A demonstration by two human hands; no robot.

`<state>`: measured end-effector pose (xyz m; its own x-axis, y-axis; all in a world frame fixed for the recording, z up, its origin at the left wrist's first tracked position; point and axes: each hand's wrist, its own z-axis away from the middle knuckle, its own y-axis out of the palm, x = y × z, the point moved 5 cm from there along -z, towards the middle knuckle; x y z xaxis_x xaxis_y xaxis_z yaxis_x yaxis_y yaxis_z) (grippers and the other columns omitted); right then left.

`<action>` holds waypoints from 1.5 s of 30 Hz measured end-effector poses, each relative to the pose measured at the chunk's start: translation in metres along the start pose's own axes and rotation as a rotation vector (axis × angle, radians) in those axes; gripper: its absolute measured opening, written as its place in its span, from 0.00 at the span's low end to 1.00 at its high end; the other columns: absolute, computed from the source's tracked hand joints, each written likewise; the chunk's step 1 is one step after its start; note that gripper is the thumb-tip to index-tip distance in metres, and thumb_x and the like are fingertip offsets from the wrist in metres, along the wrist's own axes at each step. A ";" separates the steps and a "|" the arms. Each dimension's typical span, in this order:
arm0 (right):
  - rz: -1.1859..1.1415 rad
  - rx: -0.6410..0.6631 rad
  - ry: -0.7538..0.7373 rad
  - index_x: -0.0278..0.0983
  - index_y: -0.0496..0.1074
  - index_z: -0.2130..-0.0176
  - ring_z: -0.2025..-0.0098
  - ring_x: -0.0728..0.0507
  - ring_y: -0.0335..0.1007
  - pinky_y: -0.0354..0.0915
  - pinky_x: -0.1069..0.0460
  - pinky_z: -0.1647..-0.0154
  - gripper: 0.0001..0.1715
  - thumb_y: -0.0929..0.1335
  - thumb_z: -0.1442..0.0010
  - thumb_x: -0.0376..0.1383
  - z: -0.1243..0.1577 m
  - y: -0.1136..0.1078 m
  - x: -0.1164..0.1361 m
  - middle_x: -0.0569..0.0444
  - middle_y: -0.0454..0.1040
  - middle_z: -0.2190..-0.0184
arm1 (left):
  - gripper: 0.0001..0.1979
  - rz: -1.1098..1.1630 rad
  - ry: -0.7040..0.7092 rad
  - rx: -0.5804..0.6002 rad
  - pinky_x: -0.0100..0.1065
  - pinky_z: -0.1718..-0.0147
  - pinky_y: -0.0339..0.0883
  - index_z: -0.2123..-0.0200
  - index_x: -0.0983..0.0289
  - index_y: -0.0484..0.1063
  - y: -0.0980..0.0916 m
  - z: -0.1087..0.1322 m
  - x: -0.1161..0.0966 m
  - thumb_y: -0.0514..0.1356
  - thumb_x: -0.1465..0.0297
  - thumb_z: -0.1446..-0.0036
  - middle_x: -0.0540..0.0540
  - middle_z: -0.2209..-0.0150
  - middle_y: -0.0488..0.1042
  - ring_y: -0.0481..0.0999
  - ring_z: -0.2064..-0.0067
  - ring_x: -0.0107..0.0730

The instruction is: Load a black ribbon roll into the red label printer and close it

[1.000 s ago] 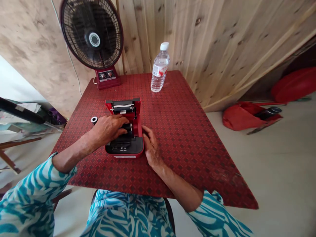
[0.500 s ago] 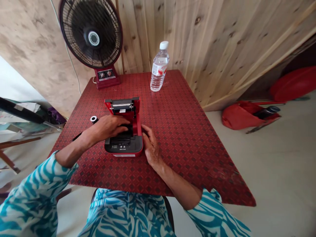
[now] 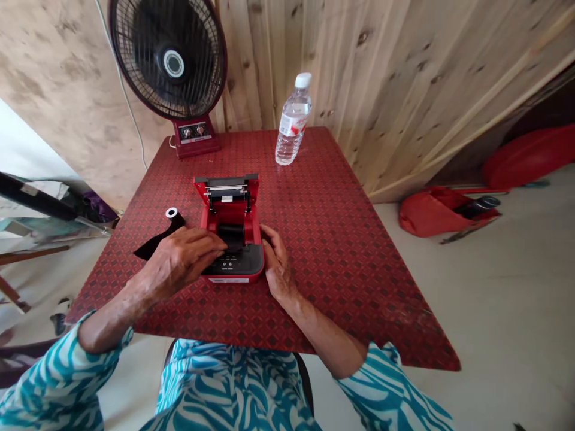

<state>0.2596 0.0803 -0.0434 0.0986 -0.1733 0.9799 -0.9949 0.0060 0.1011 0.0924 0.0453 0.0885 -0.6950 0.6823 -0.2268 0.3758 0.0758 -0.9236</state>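
Note:
A red and black label printer (image 3: 233,263) stands on the table with its lid (image 3: 227,190) tipped up and back. Inside its bay lies a black roll (image 3: 230,231), from which a black strip runs toward the front panel. My left hand (image 3: 186,254) is over the printer's front left, fingers pressed together on the strip's end. My right hand (image 3: 277,263) holds the printer's right side, fingers curled along the wall. Left of the printer, a second black roll with a white core (image 3: 172,213) lies partly unrolled, its loose tail reaching behind my left forearm.
A dark red table fan (image 3: 173,63) stands at the back left of the patterned red table (image 3: 341,269). A clear water bottle (image 3: 293,123) is at the back, by the wooden wall. On the floor to the right sits a red bag (image 3: 426,212) with a dark bottle.
My left hand has drawn out of the printer's bay toward its front left, uncovering the roll inside. My right hand stays at the printer's side. More of the loose roll's tail shows.

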 end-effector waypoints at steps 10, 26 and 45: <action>-0.030 0.003 0.019 0.42 0.69 0.48 0.45 0.42 0.67 0.61 0.43 0.40 0.18 0.63 0.37 0.41 -0.002 -0.001 -0.004 0.52 0.72 0.47 | 0.09 -0.102 0.015 -0.068 0.39 0.60 0.64 0.56 0.64 0.74 0.005 0.027 -0.026 0.56 0.74 0.37 0.57 0.56 0.77 0.74 0.58 0.36; 0.140 0.113 -0.262 0.47 0.71 0.51 0.44 0.43 0.66 0.62 0.41 0.42 0.25 0.55 0.34 0.54 -0.105 0.015 0.061 0.54 0.73 0.47 | 0.12 -0.137 -0.042 -0.195 0.40 0.57 0.64 0.51 0.62 0.71 0.022 0.044 -0.027 0.56 0.76 0.37 0.58 0.55 0.76 0.73 0.55 0.38; 0.423 0.141 -0.520 0.44 0.71 0.51 0.43 0.38 0.65 0.61 0.37 0.41 0.18 0.57 0.32 0.41 -0.006 0.002 0.065 0.49 0.75 0.54 | 0.25 -0.075 -0.181 -0.239 0.46 0.49 0.62 0.40 0.64 0.62 0.010 0.048 0.008 0.50 0.56 0.34 0.66 0.44 0.69 0.69 0.44 0.48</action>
<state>0.2642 0.0748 0.0215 -0.2885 -0.6352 0.7165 -0.9421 0.0550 -0.3307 0.0608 0.0167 0.0626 -0.8161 0.5295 -0.2314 0.4376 0.3048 -0.8459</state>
